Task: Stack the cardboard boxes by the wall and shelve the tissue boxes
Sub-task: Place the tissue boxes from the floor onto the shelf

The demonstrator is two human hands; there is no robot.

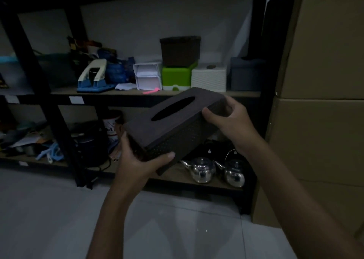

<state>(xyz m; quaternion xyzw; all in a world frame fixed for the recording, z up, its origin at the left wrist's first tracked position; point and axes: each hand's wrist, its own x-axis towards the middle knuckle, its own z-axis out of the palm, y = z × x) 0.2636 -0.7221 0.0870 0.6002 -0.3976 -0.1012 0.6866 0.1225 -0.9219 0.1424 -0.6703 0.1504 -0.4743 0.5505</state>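
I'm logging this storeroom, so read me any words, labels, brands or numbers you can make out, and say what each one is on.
No text here can be read.
White labels on the shelf edge: look blank or too dim to tell.
White cup on the lower shelf: a printed design, too blurred to read.
Dark tissue box held in both hands: no visible lettering.
Cardboard boxes on the right: no visible print.

Matt dark tissue box [173, 120], smooth lid, finely dotted side. Glossy polished metal on two teapots [201, 170]. Plain matt brown cardboard boxes [323, 81]. Woven rough texture on dark basket [180, 50]. Smooth green plastic box [177, 77]. Slightly shiny pale tiled floor [59, 209].
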